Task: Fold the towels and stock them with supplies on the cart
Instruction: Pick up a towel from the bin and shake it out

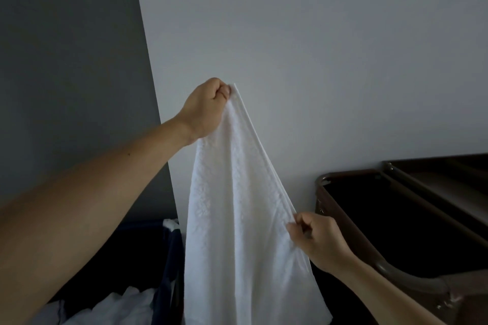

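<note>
My left forearm comes in from the lower left, bare and closest to me, and slants up toward the middle. My right hand is lower and nearer, coming in from the bottom right. Its fingers are curled and it pinches the right edge of the white towel between thumb and fingertips, about halfway down the cloth.

The towel hangs in the air in front of me, between my two hands. Its hemmed edge runs in a straight, taut line from the upper hand down to the lower one. The rest falls in soft folds and passes out of view at the bottom. It touches neither the cart nor the bin.

My left hand is raised higher and farther out. It is closed round the top corner of the towel, with the thumb pressed against the bunched cloth.

Below and behind the towel, on the left, stands a dark blue laundry bin with a heap of white linen in it. To the right is the brown cart, with a deep dark compartment on top and a curved handle near me.

Beyond everything is a pale wall, and next to it, on the left, a darker grey wall.
</note>
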A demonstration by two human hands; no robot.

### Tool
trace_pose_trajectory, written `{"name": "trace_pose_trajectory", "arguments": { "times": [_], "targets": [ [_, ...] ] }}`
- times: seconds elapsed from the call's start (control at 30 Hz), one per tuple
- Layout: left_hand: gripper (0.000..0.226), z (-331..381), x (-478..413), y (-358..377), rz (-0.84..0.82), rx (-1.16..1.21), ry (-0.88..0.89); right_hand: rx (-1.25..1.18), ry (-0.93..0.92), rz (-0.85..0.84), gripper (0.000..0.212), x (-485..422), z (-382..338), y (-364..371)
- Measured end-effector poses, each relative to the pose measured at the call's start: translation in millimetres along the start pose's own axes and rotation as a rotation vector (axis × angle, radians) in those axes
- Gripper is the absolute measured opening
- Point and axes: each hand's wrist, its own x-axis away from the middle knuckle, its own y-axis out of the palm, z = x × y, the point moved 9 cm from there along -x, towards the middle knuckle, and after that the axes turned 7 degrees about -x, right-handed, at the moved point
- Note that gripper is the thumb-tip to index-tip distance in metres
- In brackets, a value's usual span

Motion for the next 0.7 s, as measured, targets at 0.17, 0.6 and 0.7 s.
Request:
{"name": "trace_pose_trajectory", "arguments": {
  "times": [0.17, 0.6, 0.7],
  "targets": [
    [0.029, -2.2, -3.7, 0.2, 0.014, -0.027, 0.016, -0.012, 0.078, 0.092, 0.023, 4.5, 15.8, -7.8],
    [0.026, -49.5, -9.8, -15.5, 0.129, -0.166, -0.103, 0.135, 0.109, 0.150, 0.027, 17.5, 19.7, -5.1],
    [0.028, -65.1, -7.8, -18.6, 0.144, -0.206, -0.162, 0.145, 0.112, 0.158, 0.022, 19.4, 17.0, -7.1]
  ]
}}
